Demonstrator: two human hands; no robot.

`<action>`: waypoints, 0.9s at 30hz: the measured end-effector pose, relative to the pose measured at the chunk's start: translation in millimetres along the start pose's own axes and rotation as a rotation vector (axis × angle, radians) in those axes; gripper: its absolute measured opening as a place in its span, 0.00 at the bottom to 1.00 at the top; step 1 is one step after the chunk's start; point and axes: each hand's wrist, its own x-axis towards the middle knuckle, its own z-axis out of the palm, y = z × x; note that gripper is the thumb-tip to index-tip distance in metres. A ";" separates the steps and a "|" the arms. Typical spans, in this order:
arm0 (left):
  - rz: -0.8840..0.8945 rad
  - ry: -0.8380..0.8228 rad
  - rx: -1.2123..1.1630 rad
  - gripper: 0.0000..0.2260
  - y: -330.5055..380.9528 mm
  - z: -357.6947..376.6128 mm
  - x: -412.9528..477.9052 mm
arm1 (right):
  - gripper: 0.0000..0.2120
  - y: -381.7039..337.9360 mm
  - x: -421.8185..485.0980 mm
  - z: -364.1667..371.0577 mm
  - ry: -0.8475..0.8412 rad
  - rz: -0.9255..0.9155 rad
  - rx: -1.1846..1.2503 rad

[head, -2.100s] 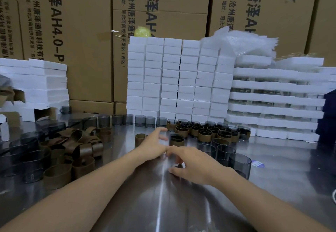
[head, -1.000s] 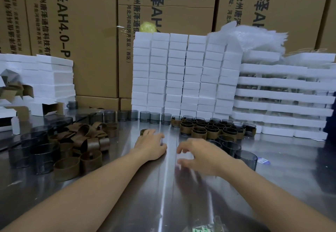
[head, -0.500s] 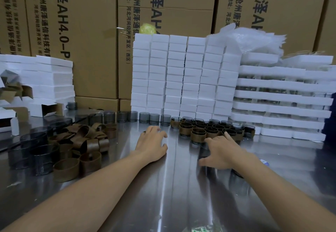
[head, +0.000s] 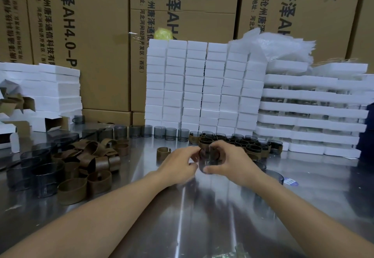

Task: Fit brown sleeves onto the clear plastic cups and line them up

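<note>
Half a second ago both hands were low, the left one flat on the desk and the right one reaching toward the cups at right of centre. Now they have come together at mid-frame with one clear cup lifted between them. The right hand wraps it, thumb underneath and fingers curled over the top. The left hand has its fingers curled in and pinches at the cup's left edge. A dark band shows near the rim, but I cannot tell whether a sleeve is on it yet. One loose sleeve stands on the desk just left of the hands, and the sleeve pile lies further left. I judge the fitting step is starting on a fresh cup, which would then join the sleeved cups grouped just behind the hands.
</note>
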 end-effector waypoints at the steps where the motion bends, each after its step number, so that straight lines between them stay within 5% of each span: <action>1: 0.031 0.033 0.003 0.18 2.6 1.3 -0.4 | 0.30 0.8 0.7 -1.4 0.079 -0.050 -0.007; 5: 0.164 0.257 -0.007 0.30 13.6 7.6 1.9 | 0.34 -3.4 1.0 2.0 0.249 -0.203 0.106; 11: 0.177 0.568 -0.107 0.32 25.9 -3.0 6.0 | 0.38 -18.9 -3.2 9.8 0.358 -0.291 0.255; 27: 0.195 0.568 -0.091 0.31 29.6 -4.7 7.9 | 0.31 -30.8 -11.7 10.7 0.429 -0.281 0.275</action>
